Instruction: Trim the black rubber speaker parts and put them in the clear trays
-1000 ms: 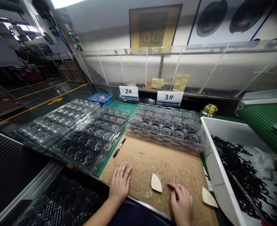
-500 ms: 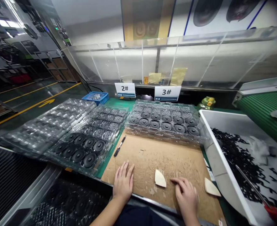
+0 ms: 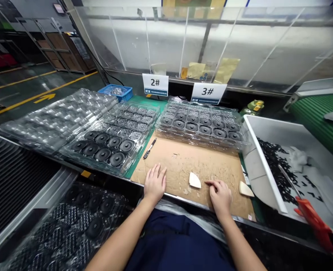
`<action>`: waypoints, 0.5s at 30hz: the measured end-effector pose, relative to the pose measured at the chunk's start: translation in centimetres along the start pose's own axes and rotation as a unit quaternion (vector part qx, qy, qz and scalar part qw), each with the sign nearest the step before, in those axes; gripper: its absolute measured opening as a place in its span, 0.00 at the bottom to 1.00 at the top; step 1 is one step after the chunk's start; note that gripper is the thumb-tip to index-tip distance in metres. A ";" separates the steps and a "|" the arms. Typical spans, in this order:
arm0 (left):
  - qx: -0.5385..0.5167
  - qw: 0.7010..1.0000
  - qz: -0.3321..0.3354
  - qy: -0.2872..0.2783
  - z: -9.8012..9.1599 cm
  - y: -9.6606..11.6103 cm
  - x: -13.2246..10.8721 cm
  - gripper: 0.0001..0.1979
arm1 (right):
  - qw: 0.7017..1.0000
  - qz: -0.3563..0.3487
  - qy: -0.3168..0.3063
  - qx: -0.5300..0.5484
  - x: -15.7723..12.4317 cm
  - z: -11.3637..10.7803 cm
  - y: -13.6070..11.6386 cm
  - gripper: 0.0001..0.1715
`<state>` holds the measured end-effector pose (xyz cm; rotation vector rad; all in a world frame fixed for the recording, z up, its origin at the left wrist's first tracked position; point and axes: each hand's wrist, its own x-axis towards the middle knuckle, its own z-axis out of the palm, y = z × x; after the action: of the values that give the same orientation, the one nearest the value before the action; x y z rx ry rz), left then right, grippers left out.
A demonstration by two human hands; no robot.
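Note:
My left hand (image 3: 155, 184) lies flat on the brown cardboard sheet (image 3: 180, 148) near its front edge, fingers stretched and nothing held. Further right, my right hand (image 3: 220, 194) rests on the same sheet with its index finger reaching left and the other fingers loosely bent; it holds nothing visible. Between the hands lies a cream, wedge-shaped piece (image 3: 194, 180), close to the right index fingertip but apart from it. A similar cream piece (image 3: 245, 189) sits right of my right hand. A black pen (image 3: 150, 148) lies beyond my left hand.
Clear plastic trays (image 3: 204, 141) with round black parts (image 3: 191, 127) stand behind the cardboard, and another such tray (image 3: 135, 160) is at the left. A white bin (image 3: 264, 180) at the right holds black scraps and a red-handled tool (image 3: 313, 222). A blue basket (image 3: 117, 91) stands at the back.
The view has tilted downward, so the bench appears higher and more of my forearms shows. Both hands stay at about the same places on the cardboard.

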<state>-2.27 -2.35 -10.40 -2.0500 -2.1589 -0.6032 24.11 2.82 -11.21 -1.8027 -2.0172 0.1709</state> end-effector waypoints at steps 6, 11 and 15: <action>0.002 1.000 0.008 -0.002 -0.4 0.0 -0.2 0.19 | 1.000 -0.004 -0.013 -0.016 -0.1 -0.2 -0.1 0.14; 0.023 0.999 0.028 -0.008 -0.5 -0.3 -0.3 0.20 | 0.999 0.006 -0.029 -0.016 -0.2 -0.5 -0.5 0.13; 0.038 0.998 0.052 0.015 -0.2 -0.6 -0.1 0.19 | 0.999 0.014 -0.040 -0.019 -0.2 -1.1 -1.3 0.12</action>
<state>-2.91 -2.55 -10.36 -2.0831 -2.0117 -0.5281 23.35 2.26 -9.78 -1.8754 -2.0636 0.2187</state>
